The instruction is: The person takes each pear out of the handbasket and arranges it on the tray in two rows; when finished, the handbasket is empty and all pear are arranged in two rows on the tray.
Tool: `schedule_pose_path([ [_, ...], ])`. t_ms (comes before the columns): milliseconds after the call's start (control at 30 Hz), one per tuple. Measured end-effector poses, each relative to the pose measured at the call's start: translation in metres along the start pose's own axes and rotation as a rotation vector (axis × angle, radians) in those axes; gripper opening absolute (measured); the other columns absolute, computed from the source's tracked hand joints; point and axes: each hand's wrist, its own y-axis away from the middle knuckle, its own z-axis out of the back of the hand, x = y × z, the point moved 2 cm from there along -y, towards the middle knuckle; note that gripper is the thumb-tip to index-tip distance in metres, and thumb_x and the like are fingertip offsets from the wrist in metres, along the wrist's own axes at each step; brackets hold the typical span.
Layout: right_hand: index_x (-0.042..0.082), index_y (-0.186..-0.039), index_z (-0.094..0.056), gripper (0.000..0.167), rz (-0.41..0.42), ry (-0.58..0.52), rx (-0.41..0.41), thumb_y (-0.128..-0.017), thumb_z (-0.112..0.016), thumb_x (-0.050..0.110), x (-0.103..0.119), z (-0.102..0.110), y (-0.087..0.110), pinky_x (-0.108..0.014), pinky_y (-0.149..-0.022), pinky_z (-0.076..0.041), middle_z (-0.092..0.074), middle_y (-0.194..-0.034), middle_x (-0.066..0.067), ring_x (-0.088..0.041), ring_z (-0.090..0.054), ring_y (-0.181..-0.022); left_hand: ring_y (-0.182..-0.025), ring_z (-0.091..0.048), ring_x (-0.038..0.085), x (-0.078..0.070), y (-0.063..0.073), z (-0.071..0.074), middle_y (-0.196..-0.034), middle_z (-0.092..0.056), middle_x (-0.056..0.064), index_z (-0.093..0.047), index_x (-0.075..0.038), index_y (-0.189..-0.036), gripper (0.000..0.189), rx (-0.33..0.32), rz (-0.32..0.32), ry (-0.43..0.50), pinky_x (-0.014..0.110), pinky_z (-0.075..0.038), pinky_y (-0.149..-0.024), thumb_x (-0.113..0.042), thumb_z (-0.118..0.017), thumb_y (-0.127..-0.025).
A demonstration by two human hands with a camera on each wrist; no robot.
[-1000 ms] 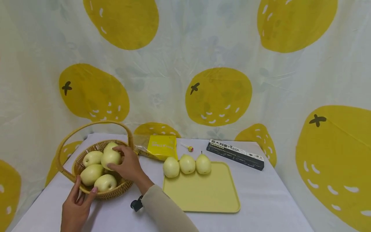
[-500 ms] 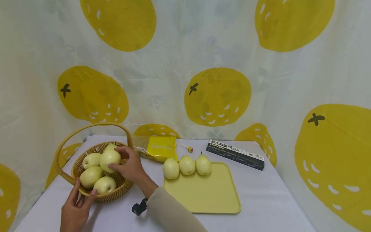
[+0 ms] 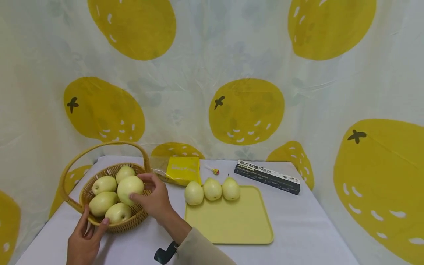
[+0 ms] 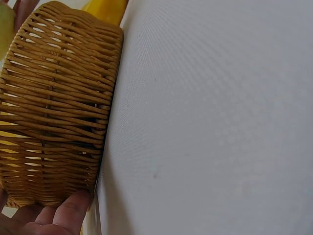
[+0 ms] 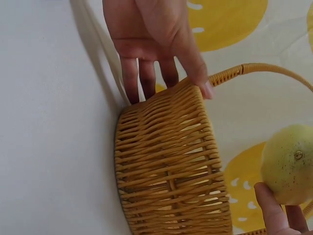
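My right hand [image 3: 154,200] grips a pale yellow-green pear [image 3: 130,189], held just above the right side of a woven wicker basket [image 3: 130,220]; the same pear [image 5: 287,164] shows in the right wrist view with fingertips under it. Several more pears [image 3: 102,203] lie in the basket. My left hand [image 3: 84,241] holds the basket's near rim, thumb over the edge [image 5: 146,44]. The basket wall [image 4: 54,107] fills the left wrist view. Three pears [image 3: 212,189] stand in a row along the far edge of a yellow tray [image 3: 232,224].
A yellow packet [image 3: 182,170] lies behind the basket. A small lollipop [image 3: 215,170] and a long black box [image 3: 266,176] sit at the table's back. The basket's arched handle [image 3: 99,147] rises over it. A printed curtain hangs behind.
My right hand has lifted the pear slightly and drawn it rightward toward the basket's right rim. The left hand stays on the near rim.
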Motion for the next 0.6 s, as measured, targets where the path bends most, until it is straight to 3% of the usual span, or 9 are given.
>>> schedule_pose_path([
  [167,0.031,-0.123,-0.070,0.053,0.034,-0.035,-0.010,-0.081,-0.088,0.004,0.011,0.014,0.009,-0.023,-0.089,-0.061,-0.065,-0.125,0.018,-0.014,-0.064,-0.110,-0.161,-0.021,0.035,0.001,-0.001,0.001,-0.170,-0.003,-0.029,-0.009,-0.053,-0.162,0.088,0.011,0.028,-0.016,0.004,-0.036,-0.112,-0.052,-0.071,-0.100],
  [367,0.029,-0.126,-0.069,0.056,0.055,-0.052,-0.042,-0.081,-0.086,0.002,0.018,0.032,0.018,-0.024,-0.083,-0.064,-0.066,-0.131,0.012,-0.013,-0.065,-0.110,-0.161,-0.022,0.034,0.003,-0.002,0.002,-0.171,-0.004,-0.027,-0.011,-0.052,-0.162,0.088,0.013,0.027,-0.005,-0.003,-0.037,-0.104,-0.050,-0.073,-0.099],
  [600,0.023,-0.129,-0.067,0.056,0.045,-0.043,-0.099,-0.081,-0.086,0.002,0.021,0.060,0.028,-0.028,-0.082,-0.064,-0.064,-0.134,0.001,-0.018,-0.063,-0.112,-0.162,-0.021,0.028,0.005,-0.003,0.002,-0.170,-0.006,-0.029,-0.014,-0.050,-0.163,0.087,-0.002,0.009,-0.004,0.003,-0.034,-0.113,-0.047,-0.073,-0.100],
])
